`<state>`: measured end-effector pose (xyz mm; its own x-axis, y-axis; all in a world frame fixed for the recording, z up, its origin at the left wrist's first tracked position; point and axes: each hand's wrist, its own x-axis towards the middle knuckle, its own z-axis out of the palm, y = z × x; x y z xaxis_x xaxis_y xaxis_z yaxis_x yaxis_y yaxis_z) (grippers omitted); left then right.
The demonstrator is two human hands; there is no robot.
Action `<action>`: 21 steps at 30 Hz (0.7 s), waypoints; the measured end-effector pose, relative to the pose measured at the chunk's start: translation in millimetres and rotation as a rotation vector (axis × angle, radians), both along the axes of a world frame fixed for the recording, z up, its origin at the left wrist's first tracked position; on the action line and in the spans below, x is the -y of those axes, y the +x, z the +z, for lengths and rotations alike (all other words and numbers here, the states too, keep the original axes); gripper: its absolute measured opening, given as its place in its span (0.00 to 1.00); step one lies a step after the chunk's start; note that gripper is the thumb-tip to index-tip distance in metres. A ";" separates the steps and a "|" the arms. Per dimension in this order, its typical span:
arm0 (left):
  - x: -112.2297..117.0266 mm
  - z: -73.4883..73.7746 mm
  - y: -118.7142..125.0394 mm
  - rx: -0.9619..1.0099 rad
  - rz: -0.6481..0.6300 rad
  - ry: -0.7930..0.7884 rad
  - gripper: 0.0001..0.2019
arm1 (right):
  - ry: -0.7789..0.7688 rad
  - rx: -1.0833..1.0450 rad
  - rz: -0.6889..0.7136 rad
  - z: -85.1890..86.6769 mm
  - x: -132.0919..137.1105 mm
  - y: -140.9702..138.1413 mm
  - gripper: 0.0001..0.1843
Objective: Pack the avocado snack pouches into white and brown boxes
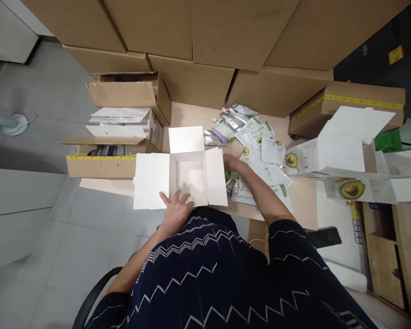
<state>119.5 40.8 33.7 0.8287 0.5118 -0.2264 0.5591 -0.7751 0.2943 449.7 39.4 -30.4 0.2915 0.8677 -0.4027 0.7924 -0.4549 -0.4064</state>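
Observation:
A white carton (pixel 190 178) stands with its flaps folded out on the table in front of my body, and nothing shows inside it. My left hand (pixel 178 208) rests on its near edge, fingers spread apart and reaching over the rim. Beyond the carton's right flap is my right hand (pixel 230 162), its fingers mostly hidden by the flap and the packets below. Around that hand lie white and green pouches (pixel 255 155) printed with avocados and "Su·per Meal". Several silver spouted pouches (pixel 233 119) lie behind them.
Brown cardboard boxes (pixel 195 82) form a wall at the back. Opened cartons (pixel 106 167) line the left side. To the right stand an opened avocado-printed carton (pixel 342 151) and a brown box (pixel 349 107) with yellow tape. A chair arm (pixel 94 292) is at lower left.

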 end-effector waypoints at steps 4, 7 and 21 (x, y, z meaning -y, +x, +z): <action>2.8 -1.3 0.6 0.020 -0.011 0.026 0.07 | -0.008 0.169 0.162 2.1 30.4 -35.1 0.27; 4.8 -0.8 2.0 0.023 -0.016 0.018 0.07 | 0.106 0.207 0.187 4.0 37.1 -45.6 0.21; 4.1 -1.7 26.4 0.004 -0.048 0.026 0.10 | 0.717 -0.539 -0.800 -4.7 23.4 27.1 0.27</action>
